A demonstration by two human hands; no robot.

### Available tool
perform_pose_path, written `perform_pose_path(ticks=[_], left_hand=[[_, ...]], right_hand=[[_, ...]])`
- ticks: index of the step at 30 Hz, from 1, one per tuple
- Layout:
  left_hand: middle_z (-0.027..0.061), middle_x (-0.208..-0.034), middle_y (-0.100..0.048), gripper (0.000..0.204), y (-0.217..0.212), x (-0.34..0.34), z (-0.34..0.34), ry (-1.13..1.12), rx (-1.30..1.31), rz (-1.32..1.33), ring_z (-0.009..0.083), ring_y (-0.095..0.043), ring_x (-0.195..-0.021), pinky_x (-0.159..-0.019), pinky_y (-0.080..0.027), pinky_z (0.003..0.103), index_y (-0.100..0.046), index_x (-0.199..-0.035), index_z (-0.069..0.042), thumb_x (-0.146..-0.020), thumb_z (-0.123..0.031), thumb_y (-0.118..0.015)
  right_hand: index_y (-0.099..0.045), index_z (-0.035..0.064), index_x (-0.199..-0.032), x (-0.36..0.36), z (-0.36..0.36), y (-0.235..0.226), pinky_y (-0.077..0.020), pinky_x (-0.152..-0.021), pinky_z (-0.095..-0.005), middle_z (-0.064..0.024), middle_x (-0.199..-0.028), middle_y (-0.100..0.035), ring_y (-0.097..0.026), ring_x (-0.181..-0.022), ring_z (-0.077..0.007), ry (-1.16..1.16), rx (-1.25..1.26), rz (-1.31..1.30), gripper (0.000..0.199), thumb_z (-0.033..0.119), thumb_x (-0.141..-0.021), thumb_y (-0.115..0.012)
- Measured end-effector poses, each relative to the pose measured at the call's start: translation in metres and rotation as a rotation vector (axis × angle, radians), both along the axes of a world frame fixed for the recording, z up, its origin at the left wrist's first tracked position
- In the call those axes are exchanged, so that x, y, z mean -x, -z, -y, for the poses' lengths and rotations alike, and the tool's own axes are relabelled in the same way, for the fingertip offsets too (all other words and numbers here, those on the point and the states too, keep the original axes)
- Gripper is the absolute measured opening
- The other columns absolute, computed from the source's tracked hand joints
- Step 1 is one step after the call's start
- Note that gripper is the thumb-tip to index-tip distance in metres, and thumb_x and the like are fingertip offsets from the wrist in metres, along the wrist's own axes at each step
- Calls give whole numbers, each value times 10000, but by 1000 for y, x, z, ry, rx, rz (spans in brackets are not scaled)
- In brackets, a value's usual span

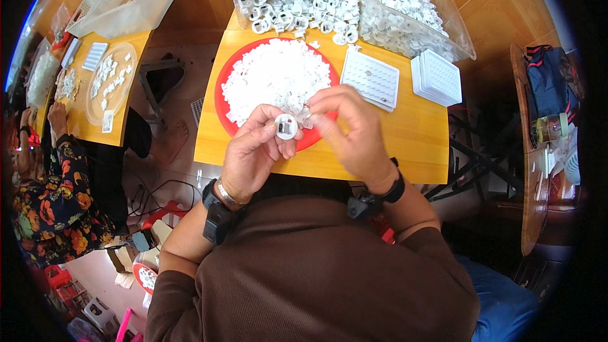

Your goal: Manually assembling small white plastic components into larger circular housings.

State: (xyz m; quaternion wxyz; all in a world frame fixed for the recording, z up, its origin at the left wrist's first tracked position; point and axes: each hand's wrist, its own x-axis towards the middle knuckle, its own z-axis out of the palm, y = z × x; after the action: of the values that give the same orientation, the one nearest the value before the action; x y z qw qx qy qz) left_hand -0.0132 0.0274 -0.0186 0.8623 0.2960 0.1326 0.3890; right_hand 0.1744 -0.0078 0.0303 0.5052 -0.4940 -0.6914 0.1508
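Between the thumb and fingers of my left hand (248,152) is a small round white plastic part (286,127) with dark rectangular slots in its face. It is held up over the near edge of a red round tray (223,111), which is heaped with small white plastic pieces (272,79). Just right of the round part, my right hand (356,132) has thumb and fingertips drawn together in a pinch. Whatever the pinch holds is too small and blurred to make out.
Many white ring-shaped parts (297,0) pile at the table's back, beside a clear bin (437,41) of similar pieces. White gridded trays (370,77) and another white stack (437,78) lie on the right. A person in a floral sleeve (69,196) works at the left table.
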Motion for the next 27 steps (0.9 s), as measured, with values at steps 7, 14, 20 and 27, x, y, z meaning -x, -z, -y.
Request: perform_pose_path(ticks=[7,14,20,27], left_hand=[[90,-898,-601,193,-3,1,6,-17,-14,-7,171,-596,-765,-718,-478,276,-502,-1076,-40,-957,-191,-523],[98,-885,-605,235,-3,0,10,-47,-41,-75,188,-606,-750,-705,-490,286,-491,-1081,-30,-947,-216,-546],[72,-890,-600,262,-1,5,10,46,-97,-158,148,-589,-762,-703,-465,257,-499,-1083,-47,-948,-266,-548],[135,-903,-647,209,8,6,6,27,-42,-97,170,-583,-712,-682,-470,268,-505,-1057,-45,-962,-231,-510]], right_hand=[[-595,39,-852,19,1,8,-486,-732,-371,-101,-911,-626,-598,-850,-292,-55,-59,127,100,23,-784,-668],[-568,32,-845,15,2,15,-504,-719,-321,-92,-875,-629,-631,-812,-218,-186,74,-70,107,10,-810,-666],[-534,12,-886,11,2,24,-514,-692,-251,-41,-857,-610,-627,-727,-117,-475,717,-852,114,12,-866,-646],[-630,17,-866,-38,-13,15,-506,-729,-283,-58,-854,-636,-633,-810,-148,54,299,-187,64,55,-828,-664]])
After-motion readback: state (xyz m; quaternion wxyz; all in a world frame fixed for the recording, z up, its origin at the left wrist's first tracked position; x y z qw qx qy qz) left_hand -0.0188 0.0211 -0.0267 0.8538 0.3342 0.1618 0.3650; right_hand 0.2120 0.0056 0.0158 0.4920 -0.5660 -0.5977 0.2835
